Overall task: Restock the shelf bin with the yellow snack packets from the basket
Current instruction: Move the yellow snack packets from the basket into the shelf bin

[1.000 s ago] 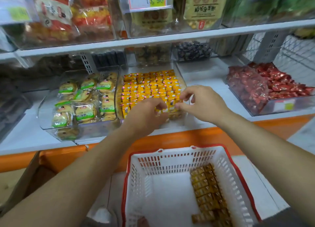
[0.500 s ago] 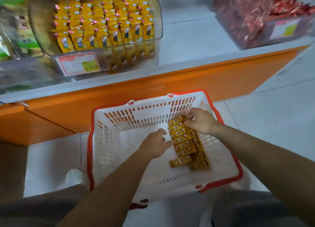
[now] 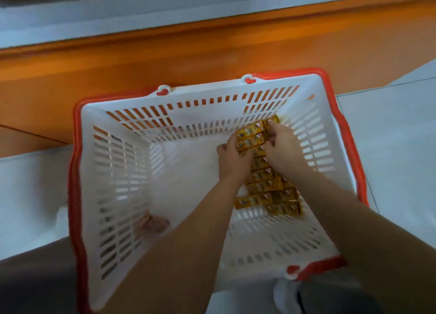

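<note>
The yellow snack packets point(image 3: 266, 186) lie in a row along the right side of the floor of the white, red-rimmed basket point(image 3: 122, 162), which stands on the pale tiled floor point(image 3: 389, 137) against the orange shelf base point(image 3: 188, 52). Both hands are down at the far end of that row: the left hand point(image 3: 232, 159) curls its fingers onto the left edge of the far packets, and the right hand point(image 3: 283, 151) curls onto their right edge, clasping them between the two
</note>
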